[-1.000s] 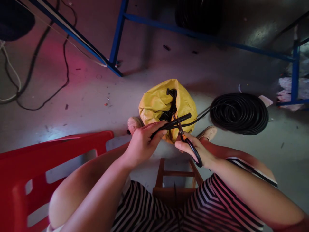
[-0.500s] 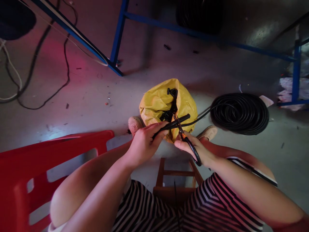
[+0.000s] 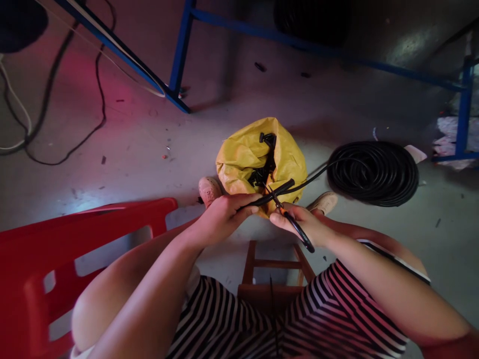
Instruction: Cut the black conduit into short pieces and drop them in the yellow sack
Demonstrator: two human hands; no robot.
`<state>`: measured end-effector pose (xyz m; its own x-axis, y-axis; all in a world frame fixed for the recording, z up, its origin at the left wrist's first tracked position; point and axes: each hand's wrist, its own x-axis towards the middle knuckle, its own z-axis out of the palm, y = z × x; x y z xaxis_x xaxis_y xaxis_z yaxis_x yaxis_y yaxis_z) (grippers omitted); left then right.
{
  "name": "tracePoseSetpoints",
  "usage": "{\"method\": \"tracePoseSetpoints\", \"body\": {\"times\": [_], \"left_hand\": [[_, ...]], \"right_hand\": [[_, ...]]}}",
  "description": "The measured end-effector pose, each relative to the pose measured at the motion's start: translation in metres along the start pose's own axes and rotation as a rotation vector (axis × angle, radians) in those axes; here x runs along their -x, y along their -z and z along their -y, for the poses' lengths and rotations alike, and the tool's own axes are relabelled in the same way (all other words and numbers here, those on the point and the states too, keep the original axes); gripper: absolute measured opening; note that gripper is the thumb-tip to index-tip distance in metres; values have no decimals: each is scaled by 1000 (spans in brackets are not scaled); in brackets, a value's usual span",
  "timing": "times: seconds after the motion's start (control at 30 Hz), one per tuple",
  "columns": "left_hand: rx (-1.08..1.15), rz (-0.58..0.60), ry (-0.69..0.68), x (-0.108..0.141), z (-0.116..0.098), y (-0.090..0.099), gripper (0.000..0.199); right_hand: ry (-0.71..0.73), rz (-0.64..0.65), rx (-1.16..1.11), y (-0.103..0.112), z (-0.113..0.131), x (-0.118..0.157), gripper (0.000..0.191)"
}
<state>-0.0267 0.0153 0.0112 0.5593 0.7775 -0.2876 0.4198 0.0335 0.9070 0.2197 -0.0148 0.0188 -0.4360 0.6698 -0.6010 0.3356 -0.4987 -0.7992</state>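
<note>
Black tubing (image 3: 287, 186) lies across the front of a yellow sack (image 3: 243, 152), pinched between the thumb and fingers of my left hand (image 3: 226, 217). One short ribbed end points up to the right, beside a smooth cable running to a black coil (image 3: 374, 172). My right hand (image 3: 305, 224) is closed round scissors (image 3: 299, 230) with black handles and an orange part near the pivot. Their blades cross the tubing just right of my left fingertips. Inside the sack's open mouth lie black pieces (image 3: 266, 167).
A red plastic stool (image 3: 112, 224) stands at the left, a small wooden stool (image 3: 277, 264) between my legs. The blue metal frame (image 3: 262, 32) spans the back. Loose cables (image 3: 103, 99) lie on the floor at left, and my shoes (image 3: 210, 190) flank the sack.
The scissor blades have shifted slightly left along the tubing and look closer together. My left hand has moved a little left and down. The whole view has shifted slightly.
</note>
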Motion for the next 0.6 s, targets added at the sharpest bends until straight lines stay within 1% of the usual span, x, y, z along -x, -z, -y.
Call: {"method": "tracePoseSetpoints", "body": {"times": [0.2,0.3,0.43,0.6], "left_hand": [[6,51,-12,1,4,6,37],[9,49,22,3,12,6,34],[-8,46,52,5,23,4,34],[18,57,40,7,28,5,34]], "right_hand": [[-19,-21,117,-5,-15,-4,50],[-40,-12,176,-7,-21,-8,49],[-83,-46,275,-10,-28,-13,52],[-49,-39,277,-14,-28,-18,58]]}}
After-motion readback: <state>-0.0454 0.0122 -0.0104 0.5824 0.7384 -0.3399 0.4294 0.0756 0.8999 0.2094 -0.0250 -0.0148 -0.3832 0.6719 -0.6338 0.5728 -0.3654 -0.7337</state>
